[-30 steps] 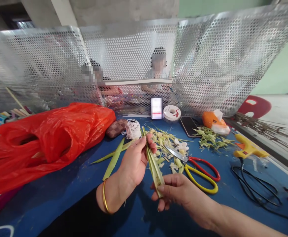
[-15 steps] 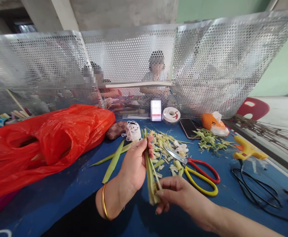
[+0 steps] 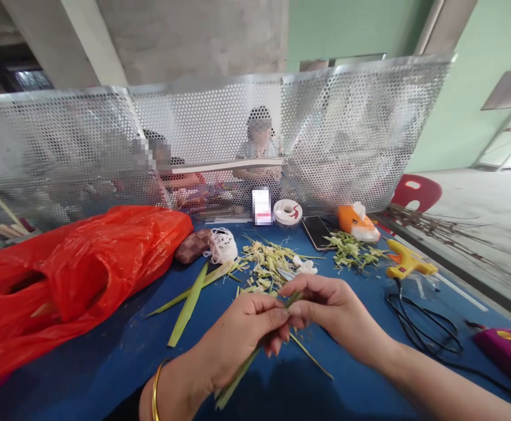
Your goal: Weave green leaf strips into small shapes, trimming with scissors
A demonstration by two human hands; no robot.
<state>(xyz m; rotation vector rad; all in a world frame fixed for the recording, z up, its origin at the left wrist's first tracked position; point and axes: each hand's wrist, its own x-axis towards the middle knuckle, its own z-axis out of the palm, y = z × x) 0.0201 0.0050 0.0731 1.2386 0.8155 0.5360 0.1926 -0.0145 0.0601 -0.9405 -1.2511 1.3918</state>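
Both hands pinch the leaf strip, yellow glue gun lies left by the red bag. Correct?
No: the head view shows the glue gun on the right, away from the red bag. Left hand and right hand do pinch the leaf strip.

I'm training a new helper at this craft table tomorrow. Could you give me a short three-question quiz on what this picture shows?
1. True or false: the left hand and the right hand both pinch one green leaf strip.
2. Which lies on the blue table to the left of the hands? A) red plastic bag B) metal bucket C) cardboard box
3. Fill in: the yellow glue gun lies on the table to the ___ of the right hand.
Key: 1 true; 2 A; 3 right.
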